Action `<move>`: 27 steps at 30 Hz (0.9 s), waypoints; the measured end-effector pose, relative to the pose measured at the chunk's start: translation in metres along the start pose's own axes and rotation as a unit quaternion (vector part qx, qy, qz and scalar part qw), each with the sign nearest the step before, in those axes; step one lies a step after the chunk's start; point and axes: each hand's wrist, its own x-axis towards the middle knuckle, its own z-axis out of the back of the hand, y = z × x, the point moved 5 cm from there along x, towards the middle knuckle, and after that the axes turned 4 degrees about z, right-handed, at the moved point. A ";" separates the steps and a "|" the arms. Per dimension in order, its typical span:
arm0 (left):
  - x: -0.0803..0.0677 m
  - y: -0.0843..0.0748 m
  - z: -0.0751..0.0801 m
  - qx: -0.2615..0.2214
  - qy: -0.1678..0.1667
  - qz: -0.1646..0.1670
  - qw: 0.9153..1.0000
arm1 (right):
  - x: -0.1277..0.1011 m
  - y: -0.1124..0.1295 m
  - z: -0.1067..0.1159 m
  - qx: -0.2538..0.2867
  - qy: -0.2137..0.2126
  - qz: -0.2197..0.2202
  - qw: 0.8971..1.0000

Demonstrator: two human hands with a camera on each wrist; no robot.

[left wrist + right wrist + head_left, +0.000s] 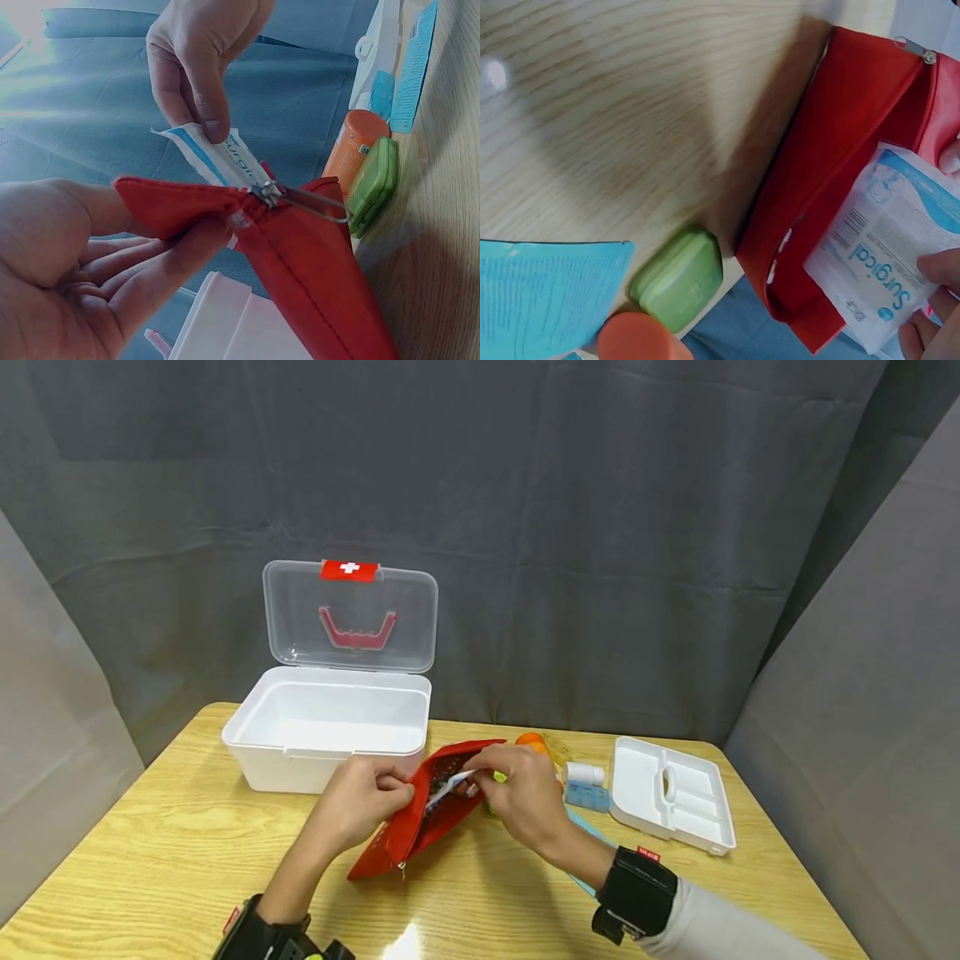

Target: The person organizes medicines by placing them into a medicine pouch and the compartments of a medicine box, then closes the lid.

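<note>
In the head view my left hand (360, 802) pinches the rim of a red zippered pouch (408, 828), tilted above the table with its mouth spread apart. My right hand (525, 797) pinches a flat white and blue packet (881, 244) at one edge. The right wrist view shows the word "Surgical" on it, and its lower part sits within the pouch's mouth. A metal zipper pull (319, 206) hangs at the end of the zip. In the left wrist view, my left thumb and fingers (161, 259) take the pouch's fabric between them.
A white box (292, 764) with its clear lid (405, 618) raised stands behind the pouch. To the right lie a white divided tray (637, 806), a white bottle (583, 773) and a blue case (587, 796). An orange-capped bottle (352, 146), green case (375, 184) and light-blue packet (547, 296) are nearby.
</note>
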 end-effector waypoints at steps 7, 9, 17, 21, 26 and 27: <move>0.000 -0.001 0.000 0.000 -0.001 0.000 1.000 | -0.007 0.000 -0.007 -0.003 -0.021 0.008 1.000; 0.000 -0.001 0.000 0.000 0.000 -0.002 1.000 | -0.009 0.000 -0.010 -0.003 -0.028 0.012 1.000; 0.000 0.000 0.000 -0.003 0.000 0.000 1.000 | -0.013 -0.002 -0.021 -0.017 -0.052 0.013 0.998; 0.000 0.001 0.000 -0.008 0.001 0.004 1.000 | -0.015 -0.003 -0.025 -0.020 -0.062 0.025 0.998; 0.000 0.000 0.000 -0.007 0.000 0.002 1.000 | -0.018 -0.004 -0.031 -0.031 -0.057 0.039 0.997; 0.000 0.000 0.000 -0.008 0.001 0.002 1.000 | -0.019 -0.004 -0.033 -0.034 -0.053 0.038 0.997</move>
